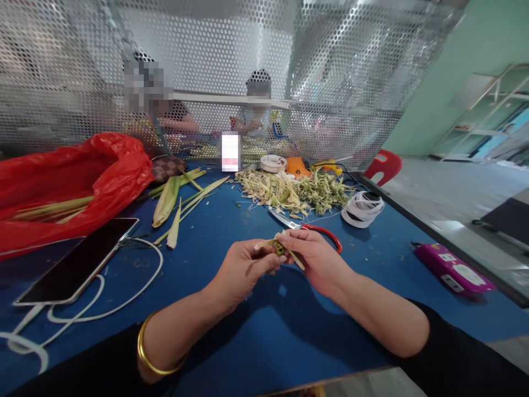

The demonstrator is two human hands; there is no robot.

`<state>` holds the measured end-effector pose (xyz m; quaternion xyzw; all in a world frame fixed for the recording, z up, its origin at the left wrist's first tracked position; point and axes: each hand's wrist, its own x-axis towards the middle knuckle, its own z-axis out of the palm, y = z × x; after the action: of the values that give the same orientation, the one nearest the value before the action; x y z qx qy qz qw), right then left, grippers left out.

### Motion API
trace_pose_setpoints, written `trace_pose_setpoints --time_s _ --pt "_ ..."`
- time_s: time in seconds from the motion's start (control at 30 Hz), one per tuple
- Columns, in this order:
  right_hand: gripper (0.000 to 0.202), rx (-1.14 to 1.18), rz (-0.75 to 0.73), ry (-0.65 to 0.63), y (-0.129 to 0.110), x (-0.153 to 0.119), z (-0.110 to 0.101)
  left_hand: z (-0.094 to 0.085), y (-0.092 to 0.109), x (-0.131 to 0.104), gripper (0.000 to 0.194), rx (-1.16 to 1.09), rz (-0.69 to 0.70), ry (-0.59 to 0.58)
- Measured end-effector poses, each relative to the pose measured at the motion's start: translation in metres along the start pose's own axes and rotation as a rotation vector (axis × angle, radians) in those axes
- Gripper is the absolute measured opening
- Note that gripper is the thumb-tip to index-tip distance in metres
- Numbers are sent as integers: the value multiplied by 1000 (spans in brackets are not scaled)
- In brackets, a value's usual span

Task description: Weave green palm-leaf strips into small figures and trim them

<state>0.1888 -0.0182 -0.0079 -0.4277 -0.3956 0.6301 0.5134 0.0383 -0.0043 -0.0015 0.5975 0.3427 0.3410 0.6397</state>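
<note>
My left hand [243,270] and my right hand [316,256] meet above the middle of the blue table. Pinched between the fingers of both is a small knotted piece of husk strips [280,249], greenish-brown, with pale ends sticking out on either side. Part of it is covered by my fingers. Just beyond my right hand lie scissors [336,241] with red handles, their blades pointing away to the left. Behind them spreads a heap of dry, pale green trimmings [268,190]. Several long husk leaves [167,204] rest to the left of the heap.
On the left are a red plastic bag [119,160] holding stalks and a tablet-like device [78,259] with a looped white cable [159,264]. To the right stand a white roll [361,209] and a purple box-like device [450,267]. A perforated screen [206,60] rises behind, with people beyond.
</note>
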Motion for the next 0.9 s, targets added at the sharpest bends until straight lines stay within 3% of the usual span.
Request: trace_pose_setpoints --time_s 0.2,0.37,0.47,0.6,0.7,0.9 --pt "27 -104 -151 -34 -2 0 0 -2 -1 1 17 -16 -81 100" --pt "26 -160 -105 21 -3 0 -3 0 -7 0 14 -33 -130 122" --pt "27 -115 -75 28 -1 1 -3 0 -6 2 11 -12 -92 132" --pt "31 -128 -161 39 -4 3 -5 -3 -3 4 23 -68 -52 90" --pt "23 -194 -284 75 -10 4 -9 -5 -3 4 30 -206 -120 37" --pt "16 -323 -331 -63 -18 3 -11 -7 -6 2 28 -426 -224 -106"
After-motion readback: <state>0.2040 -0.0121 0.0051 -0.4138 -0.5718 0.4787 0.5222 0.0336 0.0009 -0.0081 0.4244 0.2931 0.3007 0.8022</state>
